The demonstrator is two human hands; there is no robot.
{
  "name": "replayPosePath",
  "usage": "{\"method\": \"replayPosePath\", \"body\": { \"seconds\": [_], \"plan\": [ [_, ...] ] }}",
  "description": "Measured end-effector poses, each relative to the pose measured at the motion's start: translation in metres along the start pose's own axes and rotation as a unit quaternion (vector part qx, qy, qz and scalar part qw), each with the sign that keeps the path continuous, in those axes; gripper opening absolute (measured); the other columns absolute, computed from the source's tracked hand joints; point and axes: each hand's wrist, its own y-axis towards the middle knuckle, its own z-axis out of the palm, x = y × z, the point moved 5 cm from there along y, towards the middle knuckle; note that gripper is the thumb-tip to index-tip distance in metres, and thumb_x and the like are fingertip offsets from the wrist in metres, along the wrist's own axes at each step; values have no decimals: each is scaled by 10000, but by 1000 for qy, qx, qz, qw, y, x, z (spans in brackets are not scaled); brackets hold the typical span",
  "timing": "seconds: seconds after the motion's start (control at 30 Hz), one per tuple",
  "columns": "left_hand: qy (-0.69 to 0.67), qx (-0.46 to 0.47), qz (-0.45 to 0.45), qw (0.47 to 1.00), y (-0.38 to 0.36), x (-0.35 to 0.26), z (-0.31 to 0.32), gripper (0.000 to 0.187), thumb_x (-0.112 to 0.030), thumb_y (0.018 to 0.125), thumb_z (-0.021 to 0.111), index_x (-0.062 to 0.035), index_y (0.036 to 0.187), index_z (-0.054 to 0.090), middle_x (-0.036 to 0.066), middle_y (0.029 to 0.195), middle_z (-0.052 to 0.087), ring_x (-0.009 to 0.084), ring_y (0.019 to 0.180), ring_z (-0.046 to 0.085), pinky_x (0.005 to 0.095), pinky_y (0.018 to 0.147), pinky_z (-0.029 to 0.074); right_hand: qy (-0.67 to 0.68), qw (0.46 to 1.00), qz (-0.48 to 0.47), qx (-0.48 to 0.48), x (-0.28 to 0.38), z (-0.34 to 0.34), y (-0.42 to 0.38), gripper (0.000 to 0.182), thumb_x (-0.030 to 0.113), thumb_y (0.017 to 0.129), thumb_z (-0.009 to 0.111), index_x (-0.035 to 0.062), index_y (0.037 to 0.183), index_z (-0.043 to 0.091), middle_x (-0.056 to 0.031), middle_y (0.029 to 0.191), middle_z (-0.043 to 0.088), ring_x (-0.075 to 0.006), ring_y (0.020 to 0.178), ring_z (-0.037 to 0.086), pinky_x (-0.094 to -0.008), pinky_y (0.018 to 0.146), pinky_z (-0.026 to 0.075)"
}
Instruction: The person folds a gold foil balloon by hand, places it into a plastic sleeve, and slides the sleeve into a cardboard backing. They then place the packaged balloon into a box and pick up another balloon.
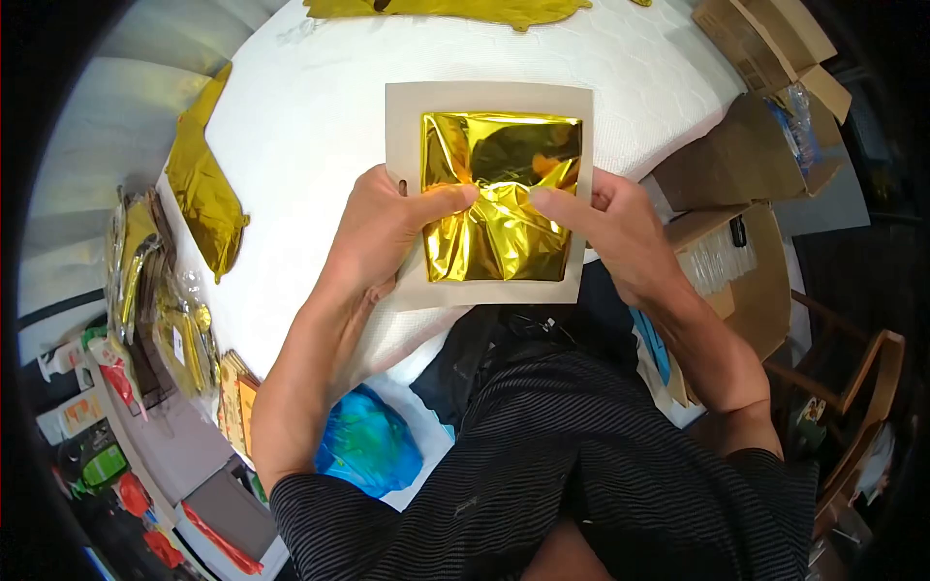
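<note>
A gold foil balloon (499,247), folded flat into a shiny square, lies on a grey-beige card (405,108). Both are held up in front of my body, above the near edge of the white bed-like surface. My left hand (387,215) grips the card's left side, its thumb pressing on the foil near the middle. From the opposite side my right hand (620,218) holds the card the same way, thumb on the foil. Creases run out from between the two thumbs. The fingers behind the card are mostly hidden.
A flat gold foil shape (208,184) hangs over the left edge of the white quilted surface (300,126); another (455,10) lies at the far end. Plastic-wrapped gold packs (145,261) are at left. Open cardboard boxes (760,281) stand right, a blue bag (368,441) below.
</note>
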Motion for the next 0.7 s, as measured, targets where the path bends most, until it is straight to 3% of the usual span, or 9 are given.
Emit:
{"method": "replayPosePath", "body": {
  "seconds": [0.2,0.33,0.4,0.6,0.7],
  "plan": [
    [17,1,26,1000,-8,-3,10,316,-47,869,801,93,1130,689,160,997,767,179,813,747,307,730,618,164,985,35,38,-21,0,6,357,191,975,757,-45,1234,695,-85,1145,746,-119,1010,698,-292,925,548],
    [50,10,25,998,-5,-2,10,322,-58,866,810,99,1120,689,161,988,767,178,808,747,306,730,618,173,982,34,66,-27,-6,6,326,195,1000,725,-42,1222,700,-85,1129,749,-118,995,706,-287,906,559],
    [56,15,29,998,-4,0,11,325,-62,864,814,101,1116,689,163,986,767,178,807,747,307,730,619,73,997,-16,27,-26,-12,5,298,198,1020,696,-35,1204,709,-86,1119,752,-132,1006,714,-294,918,567],
    [63,12,17,998,-4,-1,17,353,-72,851,828,108,1121,687,168,987,769,178,808,747,306,733,618,181,982,14,58,-32,-13,4,402,242,997,735,-41,1275,668,-93,1179,738,-143,1030,710,-304,945,565],
    [66,9,15,998,-3,0,20,336,-73,856,821,108,1112,698,160,977,769,170,800,740,303,728,606,167,984,5,60,-21,-5,-4,448,224,962,776,-29,1309,647,-100,1206,728,-158,1047,706,-313,943,567]
  ]
}}
